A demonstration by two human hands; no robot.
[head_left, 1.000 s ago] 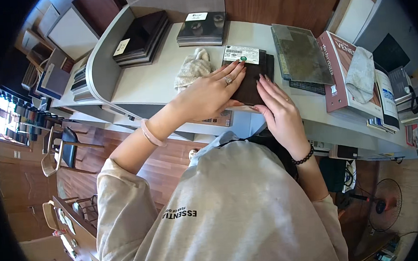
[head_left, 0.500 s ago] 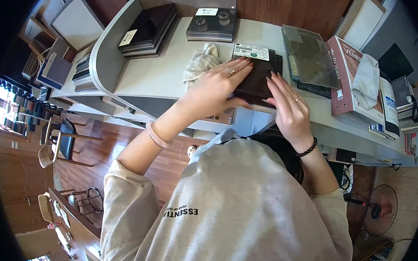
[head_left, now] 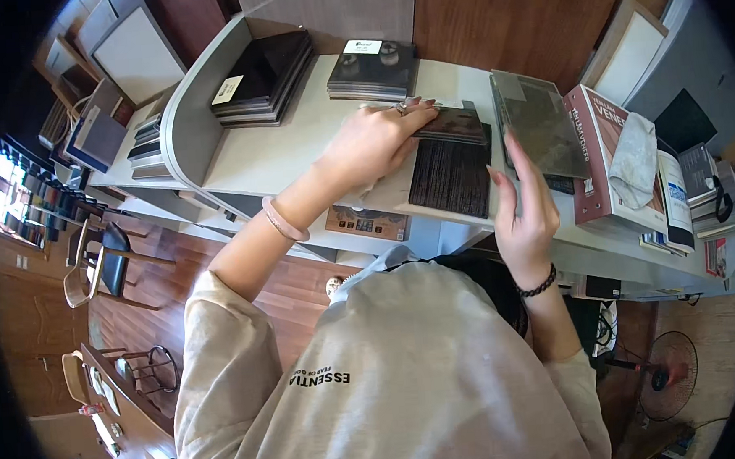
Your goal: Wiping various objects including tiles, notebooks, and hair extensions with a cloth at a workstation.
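My left hand is closed on the far part of a small stack of dark, glossy sample panels, which is tilted up off the counter. Beneath and nearer to me lies a dark panel with a ribbed wood-grain face, flat near the counter's front edge. To its right, my right hand is raised with the fingers stretched and the thumb apart, holding nothing. Much of the panels' left side is hidden behind my left hand.
Two stacks of dark panels stand at the back of the white counter. Right of my hands are a glassy panel, a thick binder and a grey cloth. A fan stands at lower right.
The upper dark panels have been tilted up and away, uncovering the ribbed panel. My right hand has come off them, lower and to the right. The whitish cloth is now hidden.
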